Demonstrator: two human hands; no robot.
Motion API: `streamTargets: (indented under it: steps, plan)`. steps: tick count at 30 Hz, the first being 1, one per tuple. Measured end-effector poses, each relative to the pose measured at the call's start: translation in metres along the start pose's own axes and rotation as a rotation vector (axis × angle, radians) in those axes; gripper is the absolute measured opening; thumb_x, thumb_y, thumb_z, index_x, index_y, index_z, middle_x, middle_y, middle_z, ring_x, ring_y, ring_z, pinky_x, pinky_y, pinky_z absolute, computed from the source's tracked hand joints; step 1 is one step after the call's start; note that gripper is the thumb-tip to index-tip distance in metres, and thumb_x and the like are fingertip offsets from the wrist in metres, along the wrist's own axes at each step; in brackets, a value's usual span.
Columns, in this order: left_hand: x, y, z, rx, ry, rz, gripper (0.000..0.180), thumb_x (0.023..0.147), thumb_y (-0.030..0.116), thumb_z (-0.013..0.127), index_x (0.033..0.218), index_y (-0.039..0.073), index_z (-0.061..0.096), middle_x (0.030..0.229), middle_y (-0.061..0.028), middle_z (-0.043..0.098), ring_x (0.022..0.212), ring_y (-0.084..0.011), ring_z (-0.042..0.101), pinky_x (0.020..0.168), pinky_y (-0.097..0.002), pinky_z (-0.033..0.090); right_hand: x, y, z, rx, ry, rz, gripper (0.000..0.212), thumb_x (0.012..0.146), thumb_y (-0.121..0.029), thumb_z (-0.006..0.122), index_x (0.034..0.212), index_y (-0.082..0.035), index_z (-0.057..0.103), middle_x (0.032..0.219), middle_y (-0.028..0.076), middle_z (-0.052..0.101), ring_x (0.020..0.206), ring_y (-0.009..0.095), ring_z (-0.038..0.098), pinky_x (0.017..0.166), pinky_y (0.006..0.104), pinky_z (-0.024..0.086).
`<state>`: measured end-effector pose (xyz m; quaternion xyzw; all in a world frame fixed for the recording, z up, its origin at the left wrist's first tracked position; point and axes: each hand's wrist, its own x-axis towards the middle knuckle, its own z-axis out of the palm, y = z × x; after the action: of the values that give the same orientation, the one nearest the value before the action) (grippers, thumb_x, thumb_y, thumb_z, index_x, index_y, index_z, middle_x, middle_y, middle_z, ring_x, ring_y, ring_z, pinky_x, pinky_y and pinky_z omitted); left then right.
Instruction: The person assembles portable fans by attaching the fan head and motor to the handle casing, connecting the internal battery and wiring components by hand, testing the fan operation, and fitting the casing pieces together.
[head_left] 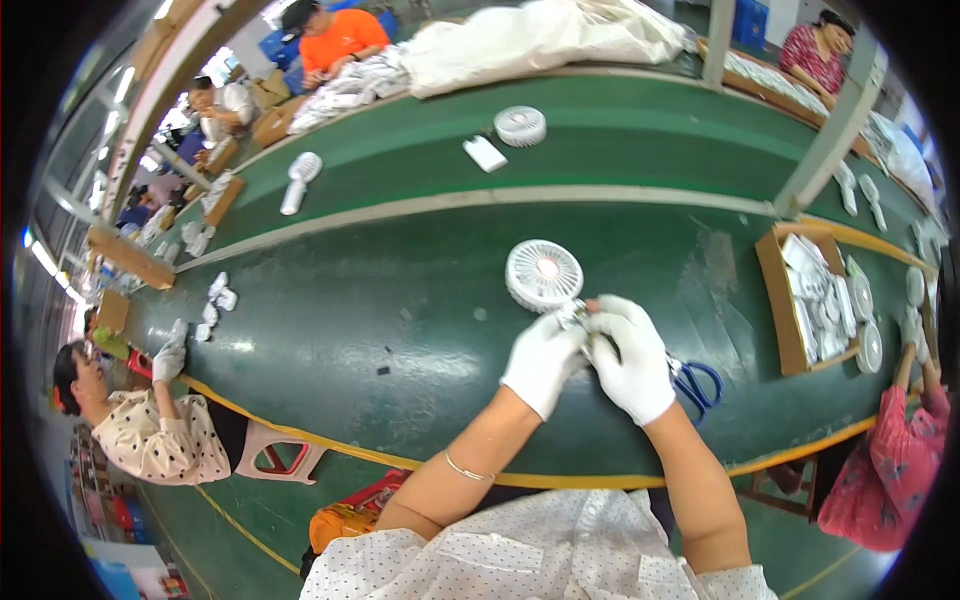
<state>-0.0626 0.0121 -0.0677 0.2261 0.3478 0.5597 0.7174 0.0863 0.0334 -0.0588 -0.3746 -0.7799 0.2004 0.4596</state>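
A white handheld fan [543, 274] with a round ribbed head is in front of me, its lower end between my gloved hands. My left hand [545, 358], in a white glove, is closed around the fan's base from the left. From the right, my right hand [630, 358], also gloved, closes on the same base, with a bare fingertip showing at the top. Small parts at the base are mostly hidden by my fingers. Beside my right hand lie blue-handled scissors [696, 386], their blades partly hidden by the glove.
A cardboard box [782, 300] of white fan parts stands at right. Small white pieces [217, 305] and a black bit [383, 371] lie at left. Beyond the pale divider [480, 200], a belt [400, 140] carries fans and a white part [485, 154]. Co-workers sit on both sides and opposite.
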Motion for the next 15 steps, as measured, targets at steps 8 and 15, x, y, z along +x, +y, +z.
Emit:
streamTargets:
  steps: [8,15]
  plan:
    - [-0.003,0.018,0.016,0.099,0.040,-0.009,0.034,0.095,0.004,0.050,0.127,-0.005,0.054,0.115,-0.0113,0.062,0.104,-0.0207,0.064,0.092,-0.0371,0.055,0.006,-0.001,-0.011,0.229,-0.077,0.275,0.020,0.086,0.000,0.059,0.103,-0.001,0.071,0.122,0.016,0.065,0.110,0.028,0.065,0.094,0.0341,0.051]
    - [-0.005,0.017,0.015,0.082,0.056,0.021,0.030,0.097,0.006,0.051,0.123,-0.010,0.053,0.116,-0.0161,0.062,0.104,-0.0243,0.066,0.092,-0.0385,0.057,0.008,0.004,-0.016,0.330,-0.042,0.382,0.027,0.089,-0.003,0.051,0.107,-0.001,0.071,0.122,0.014,0.067,0.110,0.023,0.065,0.095,0.0315,0.049]
